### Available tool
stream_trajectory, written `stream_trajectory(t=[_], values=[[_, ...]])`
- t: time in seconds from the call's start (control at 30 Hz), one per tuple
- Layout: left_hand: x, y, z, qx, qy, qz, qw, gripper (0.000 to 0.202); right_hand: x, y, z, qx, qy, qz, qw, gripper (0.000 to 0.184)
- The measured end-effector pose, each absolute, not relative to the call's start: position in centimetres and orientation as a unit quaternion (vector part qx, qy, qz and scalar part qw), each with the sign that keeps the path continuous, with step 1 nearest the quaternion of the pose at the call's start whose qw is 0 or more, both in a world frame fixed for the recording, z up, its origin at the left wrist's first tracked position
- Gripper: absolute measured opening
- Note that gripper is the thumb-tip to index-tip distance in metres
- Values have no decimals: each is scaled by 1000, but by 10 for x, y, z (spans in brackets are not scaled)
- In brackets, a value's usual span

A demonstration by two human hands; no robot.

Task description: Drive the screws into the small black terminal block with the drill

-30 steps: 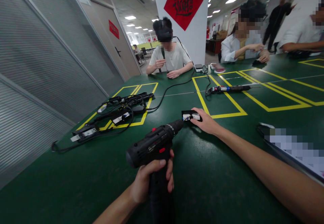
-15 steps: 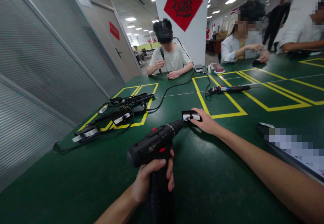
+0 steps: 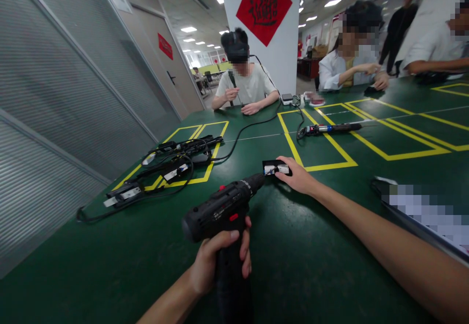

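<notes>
My left hand is wrapped round the grip of a black cordless drill with red buttons. The drill's tip points at a small open black case with white parts inside, lying on the green table. My right hand rests on the near right side of that case, fingers curled against it and holding it down. The drill's bit meets the case's left end.
Several black adapters with cables lie in yellow-marked boxes at the left. A long black tool lies across a yellow line further back. A blurred dark object sits at the right. Other people sit at the table's far side.
Almost nothing has moved; the view has shifted slightly and the drill has dropped a touch. Both hands keep their hold.
</notes>
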State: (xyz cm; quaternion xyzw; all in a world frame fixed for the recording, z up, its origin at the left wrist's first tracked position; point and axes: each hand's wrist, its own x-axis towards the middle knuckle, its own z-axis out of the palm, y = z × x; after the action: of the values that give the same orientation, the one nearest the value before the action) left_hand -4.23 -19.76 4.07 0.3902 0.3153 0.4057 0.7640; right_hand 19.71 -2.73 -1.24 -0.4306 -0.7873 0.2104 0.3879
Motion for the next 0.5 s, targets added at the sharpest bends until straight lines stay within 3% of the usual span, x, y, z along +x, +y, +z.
stream_trajectory(t=[0.5], values=[[-42,-197,41,395,317,406,761,28,197,-27,-12,-431,-787,209,388,38]])
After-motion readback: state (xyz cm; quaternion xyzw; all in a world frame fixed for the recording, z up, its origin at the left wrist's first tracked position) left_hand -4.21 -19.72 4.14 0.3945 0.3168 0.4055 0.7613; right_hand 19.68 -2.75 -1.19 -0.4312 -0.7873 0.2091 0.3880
